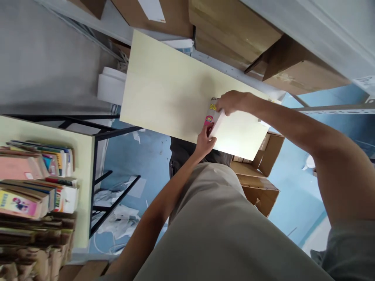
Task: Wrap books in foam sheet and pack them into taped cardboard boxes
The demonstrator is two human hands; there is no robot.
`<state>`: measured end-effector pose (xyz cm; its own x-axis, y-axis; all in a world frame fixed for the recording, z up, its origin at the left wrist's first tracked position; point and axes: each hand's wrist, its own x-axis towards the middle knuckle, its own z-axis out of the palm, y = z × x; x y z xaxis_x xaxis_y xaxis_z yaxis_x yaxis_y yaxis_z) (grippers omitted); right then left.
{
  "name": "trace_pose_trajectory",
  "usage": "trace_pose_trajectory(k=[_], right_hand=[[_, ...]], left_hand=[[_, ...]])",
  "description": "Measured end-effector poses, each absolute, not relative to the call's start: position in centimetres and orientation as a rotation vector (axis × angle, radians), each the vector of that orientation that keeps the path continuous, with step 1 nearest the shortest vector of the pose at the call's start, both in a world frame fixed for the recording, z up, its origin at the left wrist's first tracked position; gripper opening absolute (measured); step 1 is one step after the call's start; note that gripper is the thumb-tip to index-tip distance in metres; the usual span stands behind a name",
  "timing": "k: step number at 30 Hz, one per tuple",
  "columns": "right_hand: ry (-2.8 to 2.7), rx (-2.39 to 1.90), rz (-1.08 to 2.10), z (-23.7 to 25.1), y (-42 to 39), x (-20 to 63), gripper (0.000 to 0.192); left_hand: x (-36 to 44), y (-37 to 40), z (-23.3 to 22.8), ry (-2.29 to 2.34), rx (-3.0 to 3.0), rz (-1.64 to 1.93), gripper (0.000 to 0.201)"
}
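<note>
Nearest the camera, I record the person's grey-beige shirt (222, 234) filling the lower middle of the view, with both bare forearms reaching away from it. The whole view is rotated, so the room appears turned on its side.

Beyond the shirt, I note a blue floor (129, 156) littered with white scraps, and open cardboard boxes (260, 183) standing on it just past the person's body. At the left edge, a second pale desk (84, 175) on a black metal frame carries stacks of books (38, 183), their spines and covers in mixed colours.

Further out lies the main desk (166, 93), a pale yellow-cream board with a plain, smooth top. On it, toward its near edge, sits a small book or booklet (215, 117): white on its broad face, with a cover edge showing yellow characters and a pink patch. Both hands are closed on it. The left hand (205, 140) pinches its lower corner from below; the right hand (231, 102) grips its upper end with curled fingers.

Farthest away, I log a white cylindrical object (111, 84) beside the desk, a grey wall (43, 58), and large brown cartons (234, 27) stacked on metal shelving.
</note>
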<state>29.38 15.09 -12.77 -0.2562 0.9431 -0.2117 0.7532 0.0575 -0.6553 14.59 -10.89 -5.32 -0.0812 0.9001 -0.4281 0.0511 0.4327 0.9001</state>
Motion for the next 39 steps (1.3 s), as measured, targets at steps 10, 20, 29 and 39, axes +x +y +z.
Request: trace_pose_trajectory(k=[10, 20, 29, 39], right_hand=[[-2.372, -1.589, 1.688, -12.2, 22.5, 22.2, 0.070], [-2.423, -1.374, 1.283, -17.4, 14.7, 15.5, 0.065], [-2.259, -1.879, 0.957, -10.6, 7.0, 16.8, 0.071], [-0.932, -2.088, 1.531, -10.3, -3.9, 19.8, 0.028]], left_hand=[[9.6, -14.5, -6.8, 1.726, 0.299, 1.013, 0.047], [4.0, -12.1, -11.3, 1.892, 0.242, 0.788, 0.041], [-1.0, -8.4, -6.5, 2.188, 1.132, -0.262, 0.056], [-2.6, -1.0, -9.6, 1.875, 1.248, 0.103, 0.043]])
